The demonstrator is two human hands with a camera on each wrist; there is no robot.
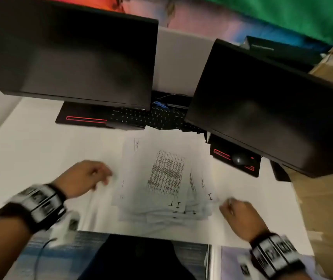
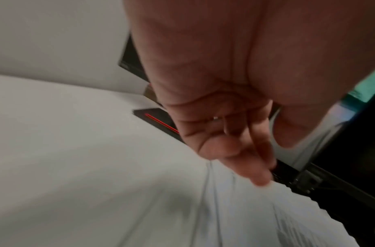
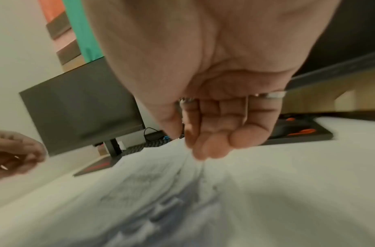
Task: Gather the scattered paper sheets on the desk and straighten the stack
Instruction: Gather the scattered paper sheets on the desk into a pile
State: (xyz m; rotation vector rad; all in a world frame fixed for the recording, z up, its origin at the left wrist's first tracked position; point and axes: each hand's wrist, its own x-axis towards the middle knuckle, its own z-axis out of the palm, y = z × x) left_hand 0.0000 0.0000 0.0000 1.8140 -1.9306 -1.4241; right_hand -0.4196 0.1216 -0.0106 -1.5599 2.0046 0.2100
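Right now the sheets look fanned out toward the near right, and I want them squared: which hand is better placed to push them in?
Probably the right hand: it sits beside the fanned corners of the paper sheets.

the paper sheets [image 1: 161, 178] are showing white with rows of black printed text, the top one carrying a dense dark block of lines. the desk [image 1: 40, 150] is looking plain white. both monitors, the left monitor [image 1: 76, 55] and the right monitor [image 1: 266, 110], are showing black, dark screens, and each monitor base [image 1: 84, 118] is black with a red stripe. the keyboard [image 1: 151, 116] is black with pale key marks. the wrist bands [image 1: 40, 203] are showing black-and-white blocky patterns. the wall behind [image 1: 282, 15] is glowing orange, pink and green.
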